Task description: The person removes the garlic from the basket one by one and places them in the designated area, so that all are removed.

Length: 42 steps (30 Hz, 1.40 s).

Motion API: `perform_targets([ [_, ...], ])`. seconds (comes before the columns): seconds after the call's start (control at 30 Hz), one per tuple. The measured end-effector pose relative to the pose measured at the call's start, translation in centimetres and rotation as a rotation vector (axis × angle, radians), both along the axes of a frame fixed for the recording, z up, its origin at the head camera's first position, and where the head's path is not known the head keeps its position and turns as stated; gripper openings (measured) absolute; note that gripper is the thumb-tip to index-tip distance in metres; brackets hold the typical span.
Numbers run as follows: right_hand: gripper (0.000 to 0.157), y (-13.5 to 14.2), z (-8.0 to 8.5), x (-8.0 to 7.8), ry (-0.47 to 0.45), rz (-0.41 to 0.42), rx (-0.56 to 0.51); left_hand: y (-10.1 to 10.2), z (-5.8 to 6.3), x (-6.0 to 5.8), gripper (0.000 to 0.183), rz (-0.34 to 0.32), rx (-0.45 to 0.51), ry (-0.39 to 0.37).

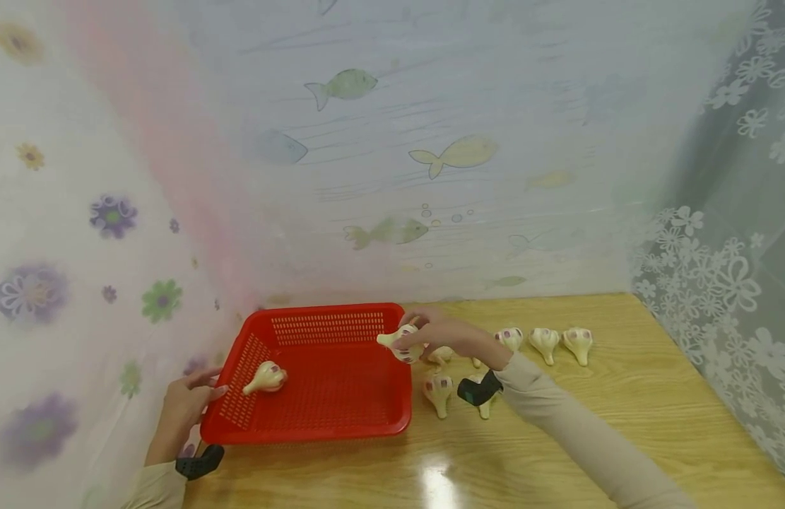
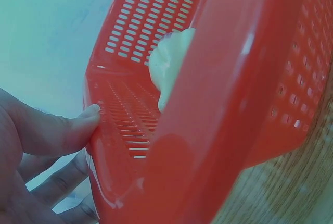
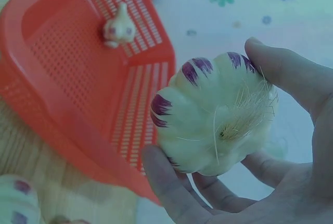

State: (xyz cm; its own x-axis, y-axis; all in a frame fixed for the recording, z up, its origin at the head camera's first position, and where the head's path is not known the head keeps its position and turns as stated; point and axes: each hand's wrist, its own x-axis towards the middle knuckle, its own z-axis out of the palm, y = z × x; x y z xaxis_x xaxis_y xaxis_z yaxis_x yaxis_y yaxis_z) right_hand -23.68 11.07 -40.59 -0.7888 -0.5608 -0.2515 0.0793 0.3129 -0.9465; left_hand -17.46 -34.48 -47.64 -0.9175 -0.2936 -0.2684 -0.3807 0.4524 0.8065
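A red plastic basket point(image 1: 328, 430) with slotted walls stands on the left of the wooden table. My left hand point(image 1: 184, 408) pinches its left rim, thumb on top and the other fingers outside, as the left wrist view shows. One garlic bulb point(image 1: 268, 377) lies inside, toward the left wall. My right hand point(image 1: 444, 335) holds another garlic bulb point(image 3: 216, 114) over the basket's right rim. In the right wrist view this bulb is cream with purple streaks, its tuft of dry roots facing the camera, with thumb and fingers around its sides.
Several more garlic bulbs point(image 1: 579, 343) lie on the table point(image 1: 621, 417) right of the basket, some partly hidden under the right hand and forearm. A painted wall point(image 1: 392, 184) rises behind the table, a flowered wall point(image 1: 112, 297) on the left, and a flower-patterned sheet point(image 1: 735, 283) on the right.
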Motion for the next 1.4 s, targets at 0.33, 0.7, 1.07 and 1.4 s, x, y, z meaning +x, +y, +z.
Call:
perform_targets([
  [0.33, 0.043, 3.1, 0.5, 0.7, 0.053, -0.006, 0.002, -0.1, 0.0, -0.1, 0.059, -0.019, -0.001, -0.004],
  [0.7, 0.045, 6.4, 0.0, 1.6, 0.026, -0.052, 0.006, -0.1, -0.1, 0.0, 0.058, -0.030, 0.008, 0.019],
  [1.07, 0.041, 9.3, -0.5, 2.1, 0.036, -0.071, 0.008, -0.4, 0.0, -0.2, 0.060, -0.027, 0.011, 0.000],
  [1.4, 0.047, 11.9, -0.5, 2.8, 0.029, -0.135, 0.036, -0.3, 0.0, -0.2, 0.061, -0.028, 0.019, -0.003],
])
